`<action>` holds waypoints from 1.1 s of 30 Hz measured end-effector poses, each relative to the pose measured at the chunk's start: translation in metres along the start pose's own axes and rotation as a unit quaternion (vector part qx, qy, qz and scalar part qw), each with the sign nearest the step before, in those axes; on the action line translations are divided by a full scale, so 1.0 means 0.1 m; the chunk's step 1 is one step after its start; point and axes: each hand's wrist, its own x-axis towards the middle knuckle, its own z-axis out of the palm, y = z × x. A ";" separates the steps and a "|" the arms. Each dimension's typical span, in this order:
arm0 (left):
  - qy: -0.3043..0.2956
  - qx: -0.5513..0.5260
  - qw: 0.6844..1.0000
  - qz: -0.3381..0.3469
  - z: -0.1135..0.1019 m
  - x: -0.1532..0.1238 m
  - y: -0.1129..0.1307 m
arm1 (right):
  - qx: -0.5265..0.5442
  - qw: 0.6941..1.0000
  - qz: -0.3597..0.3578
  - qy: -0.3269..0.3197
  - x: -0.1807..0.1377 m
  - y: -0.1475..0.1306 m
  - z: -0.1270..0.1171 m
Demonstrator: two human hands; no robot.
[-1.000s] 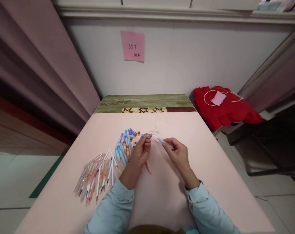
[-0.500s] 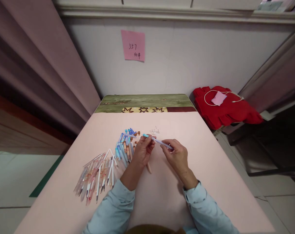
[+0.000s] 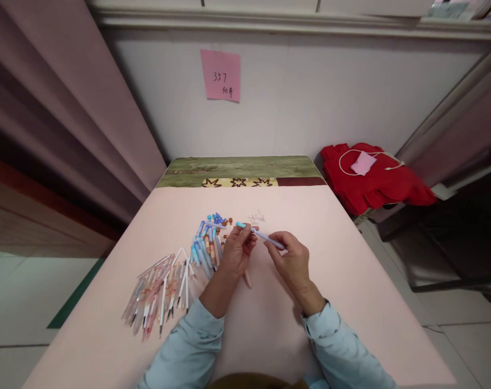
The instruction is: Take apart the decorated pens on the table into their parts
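Both my hands meet over the middle of the pink table (image 3: 351,302). My left hand (image 3: 236,253) pinches the blue cap end of a pen (image 3: 261,235), and a peach pen part sticks out below its palm. My right hand (image 3: 291,261) is closed round the pale barrel of the same pen. Just left of my left hand lies a heap of blue and brown pen parts (image 3: 208,239). A fan of clear pens and white refills (image 3: 160,294) lies further left and nearer me.
Small clear springs (image 3: 257,218) lie just beyond my hands. A green patterned cloth (image 3: 239,170) covers the far table end by the wall. A pink note (image 3: 220,75) hangs on the wall. A red garment with a white cable (image 3: 371,175) lies at the right.
The two hands have closed together: the cap piece in my left hand and the barrel in my right now form one line. Both hands have shifted slightly left.
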 end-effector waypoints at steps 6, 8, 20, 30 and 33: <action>0.002 0.005 1.000 0.002 0.01 -0.02 0.01 | -0.013 1.000 0.013 0.010 0.01 0.00 -0.01; 0.005 0.011 1.000 0.004 0.02 -0.02 0.01 | -0.011 1.000 0.020 0.009 0.00 -0.01 -0.01; 0.002 0.022 1.000 -0.003 0.05 -0.04 -0.01 | 0.005 0.999 0.034 0.007 -0.03 0.00 0.02; -0.012 0.030 0.999 -0.011 0.04 -0.04 -0.03 | 0.003 0.999 0.032 0.011 -0.03 0.04 0.04; -0.011 0.034 0.999 -0.012 0.03 -0.04 -0.04 | 0.005 0.999 0.037 0.011 -0.04 0.05 0.05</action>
